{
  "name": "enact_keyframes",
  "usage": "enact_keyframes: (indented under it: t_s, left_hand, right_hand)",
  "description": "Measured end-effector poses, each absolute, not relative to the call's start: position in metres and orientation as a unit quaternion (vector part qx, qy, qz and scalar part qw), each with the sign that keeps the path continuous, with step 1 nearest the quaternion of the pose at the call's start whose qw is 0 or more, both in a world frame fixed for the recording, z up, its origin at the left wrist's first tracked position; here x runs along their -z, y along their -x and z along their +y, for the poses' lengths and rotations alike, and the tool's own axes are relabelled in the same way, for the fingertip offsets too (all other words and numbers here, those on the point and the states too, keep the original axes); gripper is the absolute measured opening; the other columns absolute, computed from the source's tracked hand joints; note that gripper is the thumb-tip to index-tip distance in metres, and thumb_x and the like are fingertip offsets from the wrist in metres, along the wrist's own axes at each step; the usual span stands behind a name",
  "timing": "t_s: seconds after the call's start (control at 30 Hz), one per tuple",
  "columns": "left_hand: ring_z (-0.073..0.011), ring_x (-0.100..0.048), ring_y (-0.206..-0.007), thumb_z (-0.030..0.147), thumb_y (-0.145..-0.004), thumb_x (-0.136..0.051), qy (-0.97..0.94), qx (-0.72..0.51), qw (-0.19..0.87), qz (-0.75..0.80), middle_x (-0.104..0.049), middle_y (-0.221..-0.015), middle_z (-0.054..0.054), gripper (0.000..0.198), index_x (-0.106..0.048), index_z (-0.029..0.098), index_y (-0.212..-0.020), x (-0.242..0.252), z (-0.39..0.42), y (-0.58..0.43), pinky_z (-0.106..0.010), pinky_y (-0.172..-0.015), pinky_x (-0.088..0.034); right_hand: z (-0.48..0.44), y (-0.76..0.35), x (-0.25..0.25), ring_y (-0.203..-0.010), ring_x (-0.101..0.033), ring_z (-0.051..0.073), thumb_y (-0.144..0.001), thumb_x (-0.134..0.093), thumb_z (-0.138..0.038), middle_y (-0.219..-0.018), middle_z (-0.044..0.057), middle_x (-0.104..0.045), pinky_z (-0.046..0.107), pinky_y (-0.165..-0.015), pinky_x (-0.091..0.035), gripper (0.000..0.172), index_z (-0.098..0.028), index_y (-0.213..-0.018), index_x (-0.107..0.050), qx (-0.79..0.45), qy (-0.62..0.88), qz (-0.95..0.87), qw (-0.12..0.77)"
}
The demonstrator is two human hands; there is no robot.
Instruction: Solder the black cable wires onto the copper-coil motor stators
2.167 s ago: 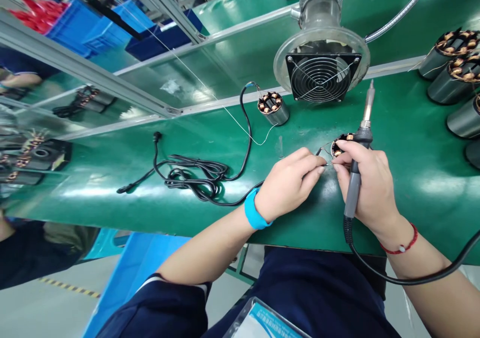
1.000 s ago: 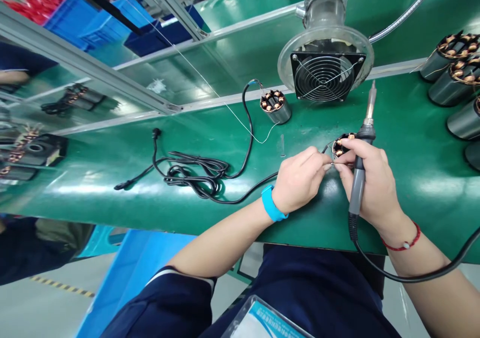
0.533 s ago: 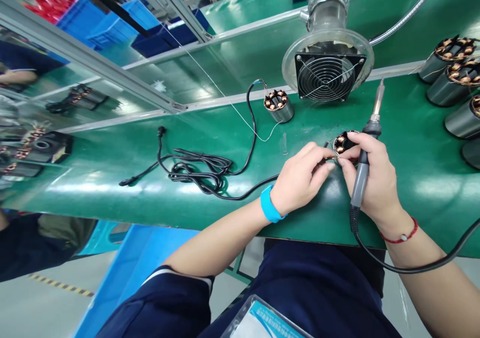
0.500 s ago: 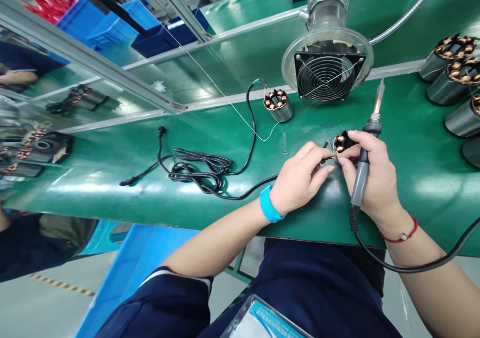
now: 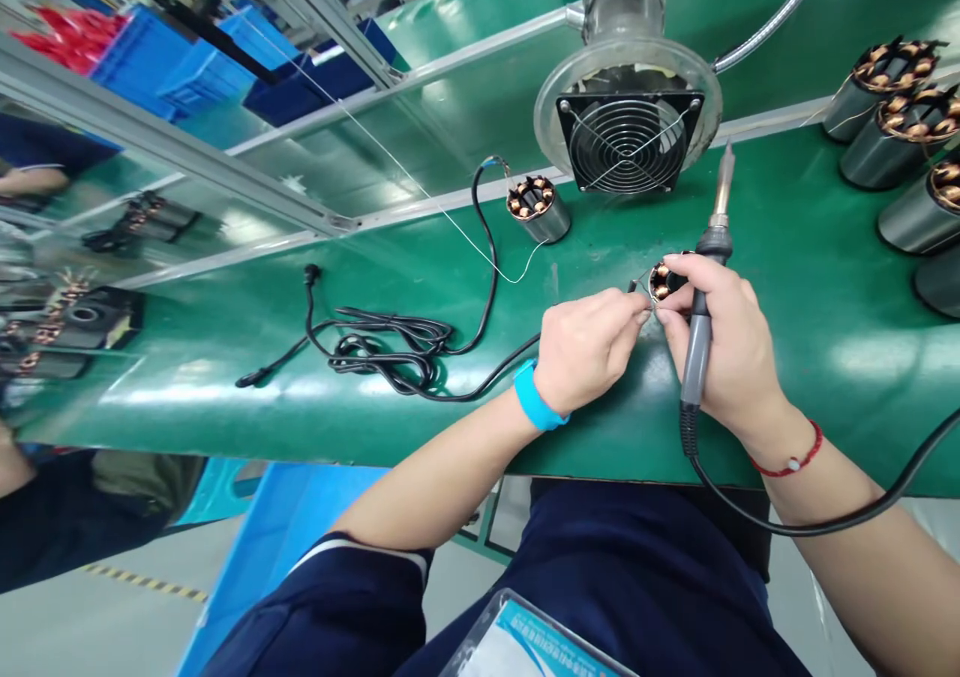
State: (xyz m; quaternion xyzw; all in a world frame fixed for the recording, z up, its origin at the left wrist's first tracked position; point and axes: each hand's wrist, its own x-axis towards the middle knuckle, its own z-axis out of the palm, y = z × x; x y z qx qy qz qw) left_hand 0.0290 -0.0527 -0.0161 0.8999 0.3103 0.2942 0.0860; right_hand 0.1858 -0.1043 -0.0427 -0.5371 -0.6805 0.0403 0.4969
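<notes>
Where the long, glossy green bench [image 5: 840, 397] stretches across the view, a round, translucent-rimmed hood with a square black fan on its face [image 5: 628, 145] stands near its back edge. To the left, 2 looped black power cables [image 5: 493, 297] lie in a loose heap, their plugs farthest left. A slim soldering iron with a grey-and-black handle and a metal tip [image 5: 697, 357] slants across the right hand [image 5: 724, 342], which grips it with the tip pointing away from the person, well apart from the work. The left hand [image 5: 589, 347] is narrow, its thumb and fingertips pinched together just beside the right hand's fingertips.

At the far right, 4 dark steel cylinders topped with copper coils [image 5: 870, 162] stand in a cluster. Another coil-topped steel cylinder [image 5: 550, 225] sits left of the hood, joined to 1 cable. A similar copper-wound cylinder [image 5: 660, 282] rests under the right hand's fingers, partly hidden. Smallest is a thin wire [image 5: 653, 306] beside that cylinder, between the 2 hands, pinched in the left hand; its exact ends are too small to tell.
</notes>
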Motion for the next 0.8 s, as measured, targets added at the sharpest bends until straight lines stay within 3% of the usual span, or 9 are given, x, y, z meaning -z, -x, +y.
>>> enact_keyframes:
  t_s: [0.1, 0.2, 0.3, 0.4, 0.63, 0.8]
  left_hand:
    - [-0.0095, -0.057, -0.064, 0.026, -0.094, -0.048, -0.871, -0.169, 0.324, 0.328, -0.066, -0.073, 0.000, 0.023, -0.065, 0.014, -0.084, -0.006, -0.045, -0.025, -0.020, -0.063, -0.044]
    - [-0.0109, -0.059, -0.071, 0.025, -0.091, -0.049, -0.842, -0.128, 0.399, 0.339, -0.068, -0.080, 0.000, 0.019, -0.065, 0.015, -0.088, -0.021, -0.043, -0.022, -0.021, -0.068, -0.046]
    - [-0.0106, -0.058, -0.069, 0.022, -0.092, -0.044, -0.834, -0.149, 0.382, 0.370, -0.066, -0.081, -0.001, 0.022, -0.064, 0.015, -0.093, -0.022, -0.047, -0.021, -0.023, -0.068, -0.046]
    - [-0.0101, -0.054, -0.063, 0.022, -0.094, -0.041, -0.831, -0.154, 0.364, 0.392, -0.060, -0.070, 0.000, 0.025, -0.061, 0.015, -0.080, -0.018, -0.052, -0.024, -0.023, -0.064, -0.043]
    - [-0.0101, -0.050, -0.066, 0.019, -0.090, -0.052, -0.833, -0.203, 0.361, 0.366, -0.057, -0.071, 0.001, 0.016, -0.053, 0.016, -0.074, -0.011, -0.051, -0.028, -0.022, -0.064, -0.043]
    - [-0.0117, -0.049, -0.067, 0.013, -0.089, -0.051, -0.876, -0.278, 0.221, 0.325, -0.054, -0.072, 0.000, 0.014, -0.051, 0.018, -0.075, 0.006, -0.054, -0.029, -0.024, -0.064, -0.043]
  right_hand:
    - [-0.104, -0.185, 0.043, -0.082, -0.065, 0.017, -0.094, -0.050, -0.024, -0.085, -0.001, -0.070, 0.034, -0.082, -0.045, 0.032, -0.025, -0.125, -0.048, -0.034, 0.533, -0.691, 0.487]
    - [-0.104, -0.184, 0.043, -0.083, -0.065, 0.017, -0.093, -0.051, -0.023, -0.085, -0.002, -0.070, 0.034, -0.083, -0.044, 0.034, -0.025, -0.126, -0.048, -0.043, 0.533, -0.685, 0.495]
    - [-0.104, -0.185, 0.043, -0.084, -0.065, 0.018, -0.092, -0.051, -0.022, -0.085, -0.001, -0.070, 0.034, -0.084, -0.045, 0.035, -0.025, -0.127, -0.047, -0.052, 0.532, -0.682, 0.500]
    - [-0.105, -0.185, 0.044, -0.086, -0.065, 0.019, -0.093, -0.050, -0.024, -0.087, 0.000, -0.071, 0.036, -0.086, -0.045, 0.035, -0.026, -0.127, -0.047, -0.052, 0.537, -0.685, 0.490]
    - [-0.106, -0.185, 0.043, -0.086, -0.065, 0.018, -0.091, -0.054, -0.023, -0.088, -0.001, -0.070, 0.034, -0.084, -0.045, 0.037, -0.026, -0.127, -0.047, -0.047, 0.532, -0.687, 0.492]
    - [-0.106, -0.183, 0.044, -0.084, -0.065, 0.017, -0.093, -0.052, -0.023, -0.086, -0.002, -0.070, 0.033, -0.082, -0.043, 0.033, -0.025, -0.126, -0.048, -0.038, 0.530, -0.688, 0.494]
